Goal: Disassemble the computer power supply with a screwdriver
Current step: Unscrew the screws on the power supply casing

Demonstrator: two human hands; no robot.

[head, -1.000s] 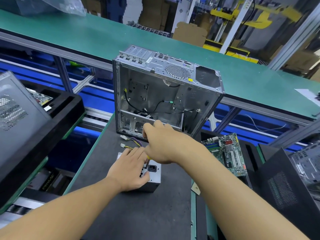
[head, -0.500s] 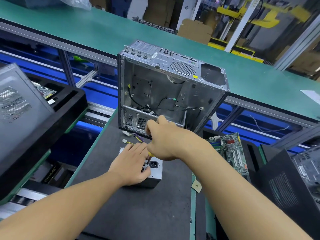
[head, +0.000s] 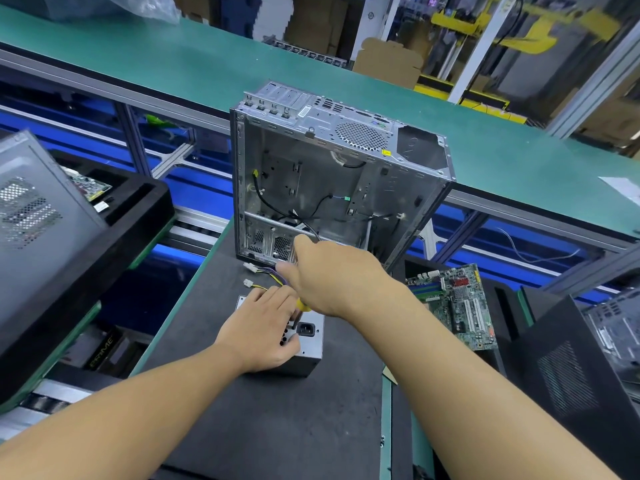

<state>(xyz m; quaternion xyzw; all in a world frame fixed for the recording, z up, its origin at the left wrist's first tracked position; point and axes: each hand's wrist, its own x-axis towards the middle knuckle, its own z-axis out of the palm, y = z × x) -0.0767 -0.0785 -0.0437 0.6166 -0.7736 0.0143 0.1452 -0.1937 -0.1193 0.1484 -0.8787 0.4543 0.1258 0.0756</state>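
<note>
Head view: the open computer case (head: 339, 188) stands upright at the far end of the black mat (head: 277, 427). Just in front of it the power supply (head: 311, 344) lies on the mat, directly under both hands. The left hand (head: 259, 334) rests on it with fingers nearly straight and presses it down. The right hand (head: 332, 275) hovers just above, its fingers curled tightly around the yellow-handled screwdriver (head: 302, 304), whose shaft points down at the supply's socket side.
</note>
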